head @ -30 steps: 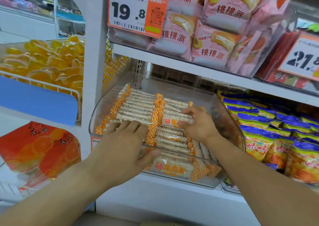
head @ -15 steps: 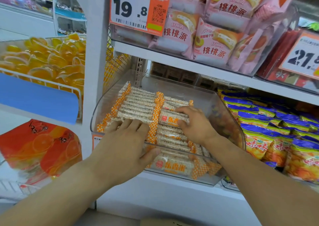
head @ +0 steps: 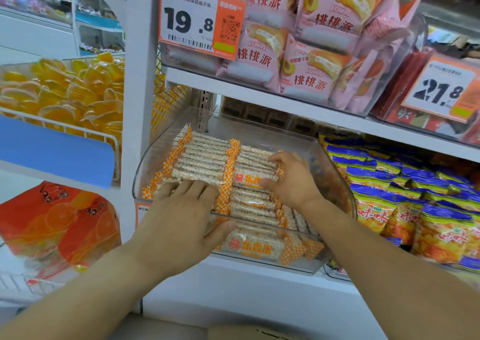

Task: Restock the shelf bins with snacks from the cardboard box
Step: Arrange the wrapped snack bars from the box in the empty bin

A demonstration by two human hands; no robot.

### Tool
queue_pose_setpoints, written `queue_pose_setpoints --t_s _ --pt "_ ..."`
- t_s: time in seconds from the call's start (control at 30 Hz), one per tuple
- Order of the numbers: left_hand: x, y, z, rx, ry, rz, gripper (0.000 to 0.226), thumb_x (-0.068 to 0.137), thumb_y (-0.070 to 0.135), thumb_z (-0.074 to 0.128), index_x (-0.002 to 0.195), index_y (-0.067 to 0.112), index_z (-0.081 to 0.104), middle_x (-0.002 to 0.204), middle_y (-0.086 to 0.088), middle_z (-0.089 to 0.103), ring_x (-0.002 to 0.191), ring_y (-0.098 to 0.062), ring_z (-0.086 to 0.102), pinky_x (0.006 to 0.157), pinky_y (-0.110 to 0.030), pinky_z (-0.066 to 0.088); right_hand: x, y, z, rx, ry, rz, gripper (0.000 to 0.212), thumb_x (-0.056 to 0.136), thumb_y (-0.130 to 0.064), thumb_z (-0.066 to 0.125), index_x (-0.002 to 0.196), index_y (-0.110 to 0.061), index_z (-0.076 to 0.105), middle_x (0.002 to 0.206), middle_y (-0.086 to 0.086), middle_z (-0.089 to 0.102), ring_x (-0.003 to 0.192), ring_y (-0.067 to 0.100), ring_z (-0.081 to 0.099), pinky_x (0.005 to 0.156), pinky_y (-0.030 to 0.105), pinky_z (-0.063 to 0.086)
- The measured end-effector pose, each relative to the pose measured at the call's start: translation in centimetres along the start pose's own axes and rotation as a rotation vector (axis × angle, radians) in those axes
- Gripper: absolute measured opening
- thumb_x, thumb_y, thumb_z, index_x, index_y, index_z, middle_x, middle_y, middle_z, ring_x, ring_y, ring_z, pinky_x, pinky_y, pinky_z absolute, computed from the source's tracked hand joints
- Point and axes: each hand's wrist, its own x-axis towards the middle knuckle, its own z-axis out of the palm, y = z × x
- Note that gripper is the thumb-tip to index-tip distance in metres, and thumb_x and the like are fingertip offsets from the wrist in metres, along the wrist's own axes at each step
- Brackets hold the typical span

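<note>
Flat-fingered, the left hand [head: 179, 217] presses rice-cracker packs [head: 205, 160] down inside the clear bin [head: 335, 181]; the right hand [head: 291, 181] curls round a neighbouring pack [head: 253, 178]. Slick wrappers risk sliding askew, and a hard push could tip the front-row packs over the low lip.

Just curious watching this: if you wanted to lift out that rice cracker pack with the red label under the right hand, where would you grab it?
Probably across its long edges, from above. The rice cracker pack lies flat atop the stack in the clear bin, its orange checkered ends hemmed in by neighbouring packs. The right hand already spans it that way.
</note>
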Motion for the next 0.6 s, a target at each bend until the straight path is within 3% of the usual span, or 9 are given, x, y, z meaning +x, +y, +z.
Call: queue_pose_setpoints --t_s 0.1,0.2,0.33,0.43,0.53,0.6 --pt "0.0 -0.1 0.0 -0.014 0.007 0.007 0.061 0.091 0.069 0.034 0.110 0.020 0.066 0.102 0.004 0.065 0.097 -0.023 0.063 0.085 -0.045 0.050 -0.7 -0.1 -0.8 -0.051 -0.022 -0.008 0.063 0.080 -0.042 0.082 0.132 -0.022 0.052 0.132 0.003 0.043 0.130 0.024 0.034 0.108 0.035 0.035" --pt "-0.1 -0.1 0.2 -0.053 0.016 0.007 0.062 0.090 0.069 0.035 0.113 0.020 0.065 0.106 0.004 0.064 0.101 -0.023 0.061 0.088 -0.045 0.050 -1.5 -0.5 -2.1 -0.032 0.028 -0.082 0.052 0.084 -0.039 0.079 0.127 -0.021 0.057 0.124 0.000 0.042 0.129 0.021 0.037 0.107 0.031 0.034" --pt "0.0 0.7 -0.5 -0.195 0.168 0.065 0.045 0.088 0.054 0.051 0.115 0.019 0.061 0.112 0.003 0.056 0.109 -0.022 0.052 0.092 -0.040 0.045 -4.6 -2.5 -4.7 0.154 0.197 -0.243 0.019 0.088 -0.026 0.076 0.104 -0.018 0.069 0.097 -0.004 0.063 0.086 0.007 0.060 0.080 0.022 0.048" --pt "-0.3 3.1 -2.2 -0.391 0.267 0.153 0.014 0.088 0.031 0.061 0.096 0.020 0.065 0.088 0.012 0.058 0.086 -0.010 0.054 0.077 -0.029 0.044 -9.9 -3.9 -6.3 0.390 0.175 -0.272 0.005 0.089 -0.022 0.076 0.091 -0.021 0.071 0.076 -0.006 0.068 0.070 0.013 0.062 0.066 0.021 0.051" --pt "-1.9 5.5 -1.7 -0.487 0.093 0.257 0.011 0.089 0.033 0.055 0.086 0.026 0.064 0.068 0.018 0.055 0.064 -0.002 0.047 0.057 -0.026 0.043 -16.2 -2.9 -6.1 0.550 0.098 -0.285 0.010 0.092 -0.028 0.071 0.085 -0.022 0.068 0.069 0.001 0.065 0.063 0.019 0.060 0.060 0.026 0.049" --pt "-3.3 7.0 -0.3 -0.446 -0.063 0.320 0.009 0.090 0.032 0.056 0.087 0.028 0.064 0.067 0.020 0.053 0.061 0.002 0.042 0.054 -0.025 0.041 -20.4 -1.2 -4.7 0.536 0.039 -0.225 0.025 0.096 -0.039 0.060 0.077 -0.025 0.066 0.069 -0.002 0.065 0.064 0.018 0.062 0.061 0.030 0.049"
